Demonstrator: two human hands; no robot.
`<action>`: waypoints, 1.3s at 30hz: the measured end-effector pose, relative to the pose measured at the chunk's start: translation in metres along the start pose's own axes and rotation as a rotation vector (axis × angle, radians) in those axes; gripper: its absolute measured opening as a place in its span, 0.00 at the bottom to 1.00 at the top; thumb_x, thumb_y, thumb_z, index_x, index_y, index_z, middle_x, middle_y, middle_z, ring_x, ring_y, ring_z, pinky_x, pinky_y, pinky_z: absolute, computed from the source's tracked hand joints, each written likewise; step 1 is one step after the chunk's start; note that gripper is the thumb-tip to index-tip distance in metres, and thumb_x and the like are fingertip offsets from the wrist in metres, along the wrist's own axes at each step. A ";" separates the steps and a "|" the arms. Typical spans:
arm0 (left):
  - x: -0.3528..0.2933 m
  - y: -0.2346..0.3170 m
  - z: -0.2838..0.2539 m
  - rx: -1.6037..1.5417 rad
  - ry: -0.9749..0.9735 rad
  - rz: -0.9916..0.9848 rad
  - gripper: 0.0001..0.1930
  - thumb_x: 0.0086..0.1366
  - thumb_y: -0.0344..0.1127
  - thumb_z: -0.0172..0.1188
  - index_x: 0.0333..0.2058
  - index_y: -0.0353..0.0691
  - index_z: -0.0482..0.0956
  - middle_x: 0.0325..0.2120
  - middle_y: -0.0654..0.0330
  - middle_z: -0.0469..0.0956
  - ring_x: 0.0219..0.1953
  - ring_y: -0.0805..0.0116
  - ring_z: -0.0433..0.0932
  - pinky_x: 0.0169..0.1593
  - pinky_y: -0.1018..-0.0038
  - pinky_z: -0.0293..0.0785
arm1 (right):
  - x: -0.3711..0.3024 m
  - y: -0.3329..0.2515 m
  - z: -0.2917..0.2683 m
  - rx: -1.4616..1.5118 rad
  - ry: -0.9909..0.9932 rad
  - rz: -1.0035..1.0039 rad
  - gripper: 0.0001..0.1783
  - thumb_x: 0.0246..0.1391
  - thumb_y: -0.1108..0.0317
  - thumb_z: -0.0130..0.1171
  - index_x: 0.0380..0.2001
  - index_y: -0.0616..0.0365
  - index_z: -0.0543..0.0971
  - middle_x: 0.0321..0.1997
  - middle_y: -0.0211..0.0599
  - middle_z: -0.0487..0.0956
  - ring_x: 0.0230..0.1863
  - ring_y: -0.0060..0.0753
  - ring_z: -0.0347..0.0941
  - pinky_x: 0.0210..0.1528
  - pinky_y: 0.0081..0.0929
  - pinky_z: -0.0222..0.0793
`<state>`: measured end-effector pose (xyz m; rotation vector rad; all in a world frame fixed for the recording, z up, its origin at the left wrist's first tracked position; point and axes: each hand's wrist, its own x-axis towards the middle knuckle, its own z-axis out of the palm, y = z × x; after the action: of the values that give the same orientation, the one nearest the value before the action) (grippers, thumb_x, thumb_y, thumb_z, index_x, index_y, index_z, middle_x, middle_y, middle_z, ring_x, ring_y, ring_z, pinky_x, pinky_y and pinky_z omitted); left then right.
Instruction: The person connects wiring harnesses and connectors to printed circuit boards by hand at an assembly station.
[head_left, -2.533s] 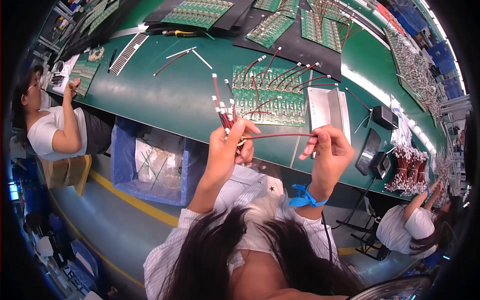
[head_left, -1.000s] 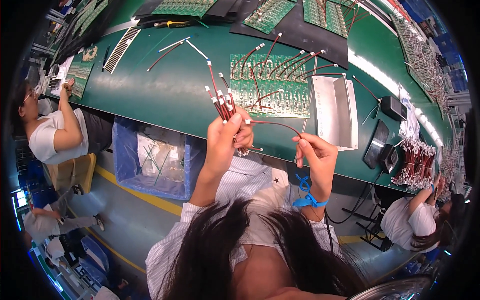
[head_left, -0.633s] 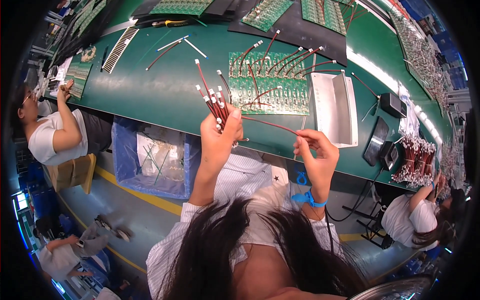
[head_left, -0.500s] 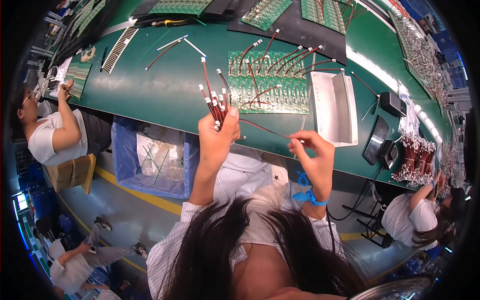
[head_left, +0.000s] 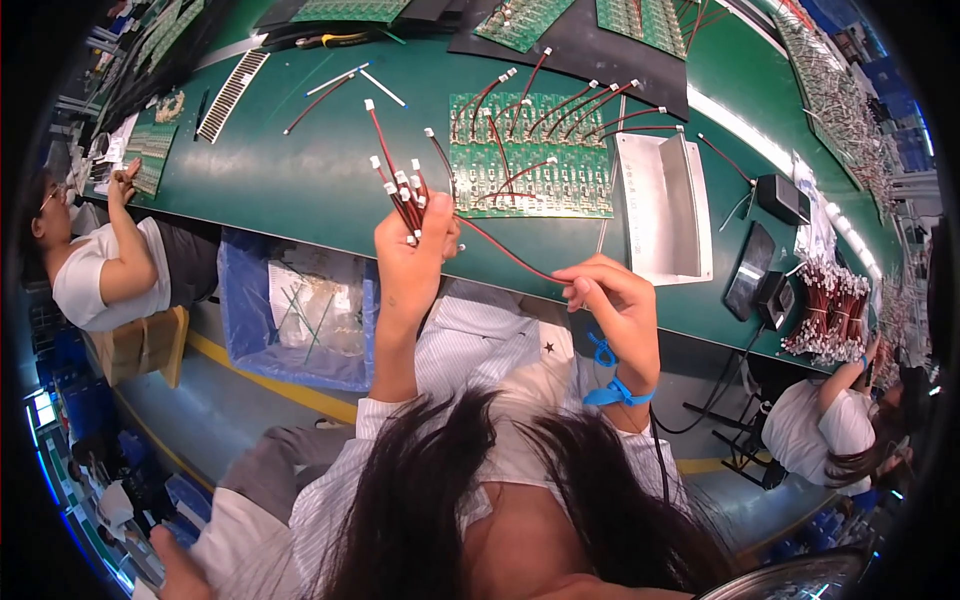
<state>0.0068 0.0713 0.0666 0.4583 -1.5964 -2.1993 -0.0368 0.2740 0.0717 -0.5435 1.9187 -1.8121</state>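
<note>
My left hand [head_left: 408, 262] is closed round a bunch of red-and-black wire leads [head_left: 404, 203] with white connectors, which fan out above the fist. One red-and-black lead [head_left: 508, 251] runs from beside that fist to my right hand [head_left: 622, 305], where thumb and forefinger pinch its end. Just beyond both hands lies a green circuit board panel [head_left: 560, 187] on the bench. Several leads with white plugs stand up from its upper rows, and a couple lie across its lower part.
Right of the panel sits a silvery angled metal tray [head_left: 643, 215], with a black box [head_left: 783, 200] and bundled leads [head_left: 832, 312] farther right. A blue-lined bin [head_left: 245, 330] stands below the bench's left side. Co-workers sit at both sides; another person is close at lower left.
Both hands have shifted slightly left, and the lead between them now bows in a smoother curve. A person at lower left has come much closer behind me.
</note>
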 end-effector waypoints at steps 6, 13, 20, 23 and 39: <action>-0.007 0.011 -0.013 0.175 0.065 0.133 0.10 0.58 0.36 0.52 0.26 0.33 0.70 0.14 0.67 0.67 0.16 0.82 0.62 0.20 0.84 0.58 | 0.006 0.009 0.013 0.142 -0.115 0.145 0.07 0.48 0.75 0.51 0.31 0.65 0.76 0.25 0.32 0.72 0.27 0.18 0.68 0.28 0.13 0.65; 0.004 0.006 0.004 0.602 0.111 0.348 0.10 0.56 0.35 0.55 0.23 0.33 0.74 0.11 0.67 0.67 0.15 0.82 0.62 0.20 0.81 0.58 | 0.011 0.018 0.018 0.007 -0.248 0.075 0.03 0.44 0.78 0.54 0.25 0.68 0.74 0.26 0.33 0.71 0.29 0.21 0.69 0.28 0.15 0.68; 0.020 0.008 0.001 0.299 0.160 0.090 0.12 0.58 0.37 0.53 0.19 0.37 0.69 0.11 0.71 0.64 0.14 0.86 0.58 0.17 0.85 0.52 | 0.018 0.023 0.033 0.473 -0.417 0.345 0.06 0.47 0.73 0.54 0.23 0.64 0.70 0.18 0.29 0.69 0.15 0.16 0.66 0.16 0.11 0.58; 0.021 0.008 0.002 0.228 0.141 0.045 0.13 0.59 0.38 0.52 0.18 0.39 0.66 0.10 0.72 0.60 0.12 0.86 0.55 0.15 0.85 0.48 | 0.020 0.027 0.035 0.485 -0.413 0.421 0.05 0.46 0.75 0.54 0.22 0.65 0.69 0.20 0.29 0.67 0.15 0.16 0.64 0.16 0.12 0.61; 0.011 0.005 -0.031 -0.151 0.025 -0.020 0.19 0.65 0.40 0.39 0.31 0.27 0.71 0.08 0.72 0.53 0.10 0.85 0.48 0.15 0.82 0.43 | -0.002 0.005 0.046 0.176 -0.315 -0.085 0.03 0.42 0.84 0.54 0.23 0.69 0.71 0.26 0.38 0.70 0.27 0.23 0.70 0.22 0.15 0.69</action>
<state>0.0126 0.0390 0.0613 0.4569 -1.4059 -2.3000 -0.0090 0.2380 0.0650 -0.8053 1.5332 -1.8007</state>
